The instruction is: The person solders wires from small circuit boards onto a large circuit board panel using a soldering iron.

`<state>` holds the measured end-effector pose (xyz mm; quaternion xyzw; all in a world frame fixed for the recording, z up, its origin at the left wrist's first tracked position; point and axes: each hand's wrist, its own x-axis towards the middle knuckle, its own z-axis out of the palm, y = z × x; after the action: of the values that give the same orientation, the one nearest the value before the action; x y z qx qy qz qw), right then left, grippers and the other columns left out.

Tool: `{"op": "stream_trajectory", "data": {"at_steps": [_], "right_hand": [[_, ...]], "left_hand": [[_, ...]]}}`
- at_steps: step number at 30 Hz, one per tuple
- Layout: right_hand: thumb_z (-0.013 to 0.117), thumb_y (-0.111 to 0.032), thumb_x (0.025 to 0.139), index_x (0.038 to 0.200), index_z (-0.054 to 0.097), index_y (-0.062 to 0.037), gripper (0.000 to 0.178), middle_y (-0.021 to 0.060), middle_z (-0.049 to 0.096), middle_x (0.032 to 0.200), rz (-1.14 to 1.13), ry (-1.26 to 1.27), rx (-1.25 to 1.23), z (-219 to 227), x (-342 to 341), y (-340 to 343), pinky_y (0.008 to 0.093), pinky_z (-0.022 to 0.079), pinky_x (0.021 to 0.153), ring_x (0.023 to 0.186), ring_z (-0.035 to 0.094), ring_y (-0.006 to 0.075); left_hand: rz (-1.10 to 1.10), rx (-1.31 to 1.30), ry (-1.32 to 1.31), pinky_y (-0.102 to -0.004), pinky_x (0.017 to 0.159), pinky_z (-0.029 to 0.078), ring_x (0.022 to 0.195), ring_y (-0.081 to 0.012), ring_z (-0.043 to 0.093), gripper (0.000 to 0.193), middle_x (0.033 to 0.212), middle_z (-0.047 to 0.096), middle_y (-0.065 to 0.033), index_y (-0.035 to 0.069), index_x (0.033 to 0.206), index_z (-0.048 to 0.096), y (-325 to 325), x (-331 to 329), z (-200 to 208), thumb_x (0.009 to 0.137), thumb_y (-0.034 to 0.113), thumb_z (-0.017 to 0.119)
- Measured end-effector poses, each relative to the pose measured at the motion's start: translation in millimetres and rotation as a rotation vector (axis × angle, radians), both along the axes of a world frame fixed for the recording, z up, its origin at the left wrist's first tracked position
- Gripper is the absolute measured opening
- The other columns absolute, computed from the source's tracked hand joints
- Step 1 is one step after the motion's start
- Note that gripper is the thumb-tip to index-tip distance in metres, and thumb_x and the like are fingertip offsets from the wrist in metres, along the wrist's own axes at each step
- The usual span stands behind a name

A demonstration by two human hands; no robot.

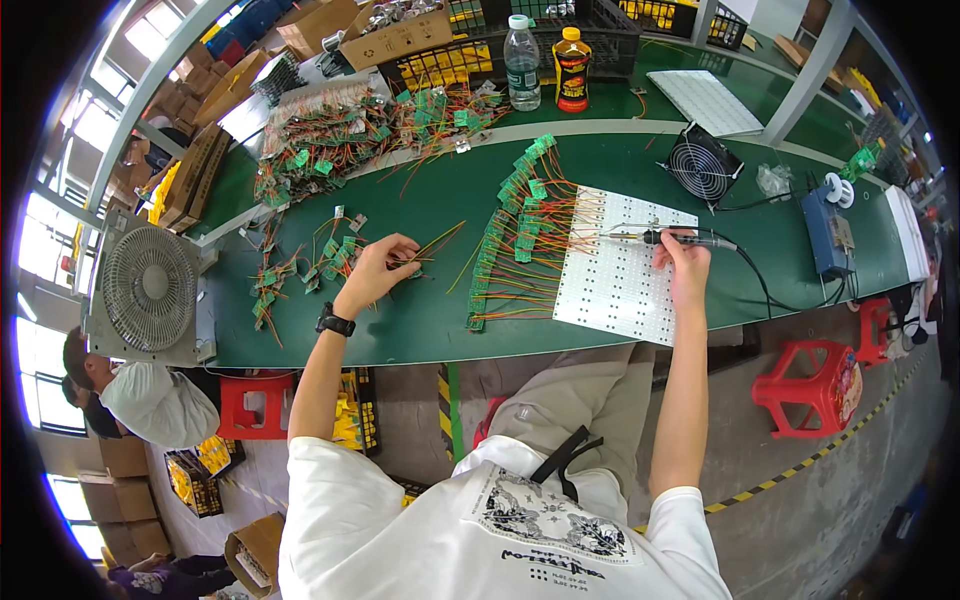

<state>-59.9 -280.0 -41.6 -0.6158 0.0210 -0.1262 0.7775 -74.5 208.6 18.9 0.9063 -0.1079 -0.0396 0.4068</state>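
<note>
Bench (420, 320): green worktop; clock directions run from the centre of the white board (628, 300).
Heap (325, 140): bundled wired boards, ten o'clock, crowding the far side.
White board: lies flat; judged light and stiff, best held by its bare edge at six o'clock.
Circuit-board row (487, 260): nine o'clock, wires reaching over the white board; judged light, fragile; grip edges, spare wires.
Black fan (700, 165): one o'clock.
Blue unit (820, 238): three o'clock; black cable (765, 285) loops beside it, a snag risk.
Left hand (385, 268): nine o'clock, fingertips apparently pinching a wired piece (416, 275).
Right hand (685, 262): three o'clock, pinching a soldering iron (653, 237).
</note>
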Motion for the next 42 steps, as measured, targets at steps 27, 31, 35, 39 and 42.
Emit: {"op": "stream_trajectory", "data": {"at_steps": [27,31,35,39,42], "right_hand": [[0.069,-0.012,0.087,0.095,0.064,0.0048,0.019,0.0090,0.064,0.070,-0.004,0.027,0.008,-2.2,1.9,0.3,0.0258,0.043,0.051,0.054,0.059,0.0142],[0.069,-0.013,0.087,0.095,0.064,0.0050,0.020,0.0090,0.064,0.070,-0.011,0.036,0.007,-0.6,0.4,-1.4,0.0257,0.043,0.051,0.054,0.059,0.0143],[0.069,-0.013,0.087,0.096,0.064,0.0050,0.021,0.0090,0.064,0.070,-0.018,0.032,0.012,0.1,0.7,0.7,0.0258,0.043,0.051,0.054,0.059,0.0144],[0.070,-0.013,0.087,0.097,0.063,0.0048,0.021,0.0093,0.064,0.071,-0.007,0.025,0.028,-2.3,0.7,-1.2,0.0261,0.043,0.051,0.054,0.059,0.0145],[0.070,-0.013,0.087,0.098,0.063,0.0046,0.021,0.0096,0.064,0.071,-0.012,0.027,0.029,-3.3,0.7,-3.0,0.0262,0.043,0.051,0.054,0.059,0.0147]], "left_hand": [[0.145,-0.466,0.105,-0.0237,0.073,0.057,0.081,-0.0113,0.069,0.019,0.094,0.073,-0.0112,-0.007,0.101,0.068,-68.4,3.3,-4.6,0.090,0.008,0.068],[0.105,-0.454,0.074,-0.0240,0.075,0.056,0.085,-0.0128,0.069,0.017,0.094,0.072,-0.0122,-0.006,0.101,0.065,-70.5,1.6,-9.5,0.093,0.008,0.064],[0.102,-0.449,-0.043,-0.0250,0.077,0.054,0.086,-0.0138,0.069,0.013,0.088,0.071,-0.0105,-0.006,0.100,0.063,-86.9,-0.5,1.8,0.095,0.006,0.060],[0.032,-0.457,-0.157,-0.0259,0.077,0.053,0.084,-0.0144,0.069,0.012,0.084,0.071,-0.0090,-0.005,0.100,0.062,-127.7,-4.4,24.4,0.095,0.006,0.059],[-0.067,-0.506,-0.223,-0.0260,0.077,0.053,0.084,-0.0150,0.068,0.015,0.087,0.071,-0.0096,-0.005,0.106,0.061,-158.0,-1.9,29.8,0.096,0.007,0.059]]}}
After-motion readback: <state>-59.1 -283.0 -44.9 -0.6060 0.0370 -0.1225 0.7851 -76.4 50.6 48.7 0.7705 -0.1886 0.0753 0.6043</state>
